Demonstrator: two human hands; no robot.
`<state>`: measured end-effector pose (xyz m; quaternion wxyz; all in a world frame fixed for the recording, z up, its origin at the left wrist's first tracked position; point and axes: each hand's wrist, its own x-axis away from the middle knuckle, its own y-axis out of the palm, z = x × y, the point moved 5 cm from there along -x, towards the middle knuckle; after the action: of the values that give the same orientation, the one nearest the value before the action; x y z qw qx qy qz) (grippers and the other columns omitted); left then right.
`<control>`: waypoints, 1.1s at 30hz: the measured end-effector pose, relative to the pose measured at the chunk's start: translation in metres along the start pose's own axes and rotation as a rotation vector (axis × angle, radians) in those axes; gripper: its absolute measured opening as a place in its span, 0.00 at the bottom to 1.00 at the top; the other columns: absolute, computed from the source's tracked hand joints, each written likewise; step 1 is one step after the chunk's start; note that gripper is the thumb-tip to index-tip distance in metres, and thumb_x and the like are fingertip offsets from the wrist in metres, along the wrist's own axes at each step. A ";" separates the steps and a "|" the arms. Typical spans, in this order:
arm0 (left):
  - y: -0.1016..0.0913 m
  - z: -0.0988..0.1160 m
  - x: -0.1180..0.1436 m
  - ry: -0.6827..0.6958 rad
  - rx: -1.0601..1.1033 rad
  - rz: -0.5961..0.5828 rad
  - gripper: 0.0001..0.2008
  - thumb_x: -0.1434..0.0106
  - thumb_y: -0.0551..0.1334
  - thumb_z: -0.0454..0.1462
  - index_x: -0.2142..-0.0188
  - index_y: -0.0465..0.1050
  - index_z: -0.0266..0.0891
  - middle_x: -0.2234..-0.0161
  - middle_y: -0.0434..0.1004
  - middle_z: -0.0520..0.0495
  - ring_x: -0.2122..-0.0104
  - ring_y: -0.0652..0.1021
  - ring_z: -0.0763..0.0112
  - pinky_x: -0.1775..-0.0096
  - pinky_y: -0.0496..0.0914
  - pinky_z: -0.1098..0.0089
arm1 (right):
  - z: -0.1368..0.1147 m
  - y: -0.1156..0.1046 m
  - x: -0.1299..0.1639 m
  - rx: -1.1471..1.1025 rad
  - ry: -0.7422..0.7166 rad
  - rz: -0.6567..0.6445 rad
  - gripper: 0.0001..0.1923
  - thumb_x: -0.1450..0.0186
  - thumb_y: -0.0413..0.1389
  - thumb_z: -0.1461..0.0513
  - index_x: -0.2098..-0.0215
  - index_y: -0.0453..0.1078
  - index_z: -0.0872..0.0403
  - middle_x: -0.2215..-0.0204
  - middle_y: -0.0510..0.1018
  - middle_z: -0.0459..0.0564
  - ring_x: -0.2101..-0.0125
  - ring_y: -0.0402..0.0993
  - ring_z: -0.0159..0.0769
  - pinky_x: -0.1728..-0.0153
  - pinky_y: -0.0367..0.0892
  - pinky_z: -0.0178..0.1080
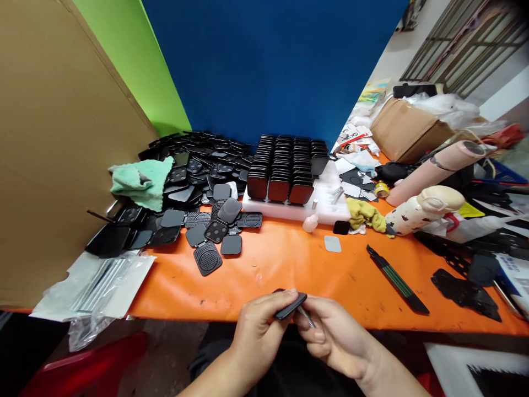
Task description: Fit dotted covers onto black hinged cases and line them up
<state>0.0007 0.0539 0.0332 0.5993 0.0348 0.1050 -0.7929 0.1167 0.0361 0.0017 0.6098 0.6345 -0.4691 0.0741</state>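
The left hand's grip is clamped on a black square plate, positioned in front of the white foam block. The right hand's grip is pinched around a thin metal rod just beside the plate. Upright black plates stand in rows on the block; a utility knife lies on the desk, right-forward of it, toward the wearer.
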 end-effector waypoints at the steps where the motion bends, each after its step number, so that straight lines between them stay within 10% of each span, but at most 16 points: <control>1: 0.001 0.001 0.000 0.036 0.004 -0.004 0.16 0.38 0.57 0.29 0.53 0.73 0.46 0.63 0.81 0.48 0.62 0.79 0.66 0.58 0.73 0.67 | 0.000 -0.001 0.000 -0.046 0.034 -0.018 0.10 0.37 0.53 0.58 0.70 0.67 0.58 0.82 0.65 0.41 0.88 0.50 0.17 0.89 0.40 0.23; 8: 0.010 0.004 -0.001 0.141 -0.022 -0.039 0.21 0.40 0.57 0.26 0.51 0.71 0.49 0.56 0.78 0.48 0.55 0.77 0.65 0.52 0.70 0.64 | -0.002 -0.006 0.000 -0.175 -0.032 0.066 0.12 0.40 0.56 0.57 0.77 0.65 0.56 0.89 0.57 0.36 0.90 0.44 0.18 0.90 0.40 0.25; 15: 0.007 -0.035 -0.008 -0.396 0.278 0.256 0.11 0.40 0.60 0.41 0.62 0.73 0.35 0.66 0.79 0.44 0.65 0.78 0.63 0.63 0.72 0.67 | -0.032 -0.016 0.004 0.640 -0.606 0.234 0.14 0.44 0.61 0.52 0.69 0.69 0.54 0.79 0.66 0.41 0.78 0.60 0.25 0.78 0.58 0.27; 20: -0.007 -0.053 -0.020 -0.324 -0.019 0.052 0.18 0.37 0.54 0.46 0.55 0.72 0.37 0.58 0.77 0.41 0.57 0.76 0.59 0.55 0.69 0.60 | -0.033 -0.033 -0.008 0.956 -0.599 0.273 0.19 0.40 0.53 0.47 0.72 0.68 0.55 0.77 0.68 0.44 0.74 0.63 0.33 0.73 0.60 0.33; 23: -0.038 -0.069 -0.020 -0.265 -0.336 0.055 0.23 0.41 0.59 0.44 0.47 0.67 0.39 0.43 0.63 0.40 0.41 0.59 0.52 0.41 0.48 0.52 | -0.043 -0.048 -0.013 0.923 -0.612 0.345 0.23 0.42 0.52 0.44 0.71 0.68 0.55 0.74 0.72 0.47 0.70 0.67 0.37 0.70 0.62 0.35; 27: -0.060 -0.068 0.005 -0.133 -0.835 -0.368 0.30 0.39 0.56 0.45 0.39 0.53 0.41 0.38 0.52 0.43 0.39 0.53 0.51 0.41 0.45 0.48 | -0.051 -0.057 -0.016 0.961 -0.608 0.366 0.23 0.43 0.52 0.44 0.72 0.69 0.55 0.74 0.73 0.47 0.70 0.68 0.38 0.69 0.62 0.36; 30: -0.078 -0.042 0.050 -0.042 -0.866 -0.658 0.26 0.37 0.55 0.45 0.40 0.55 0.47 0.40 0.59 0.47 0.42 0.61 0.56 0.42 0.53 0.55 | -0.052 -0.058 -0.017 0.964 -0.606 0.343 0.21 0.42 0.52 0.46 0.72 0.68 0.55 0.75 0.71 0.46 0.71 0.67 0.37 0.69 0.62 0.36; 33: -0.106 -0.020 0.092 -0.198 -0.884 -0.649 0.09 0.39 0.56 0.39 0.63 0.76 0.48 0.60 0.79 0.50 0.55 0.74 0.61 0.52 0.64 0.66 | -0.053 -0.056 -0.022 0.989 -0.602 0.346 0.19 0.40 0.51 0.47 0.74 0.65 0.55 0.77 0.69 0.45 0.72 0.66 0.36 0.69 0.61 0.36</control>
<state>-0.1283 -0.0006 0.0100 0.2888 -0.3285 0.3762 -0.8168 0.1684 0.0819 -0.0400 0.0619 0.7504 -0.6274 0.1985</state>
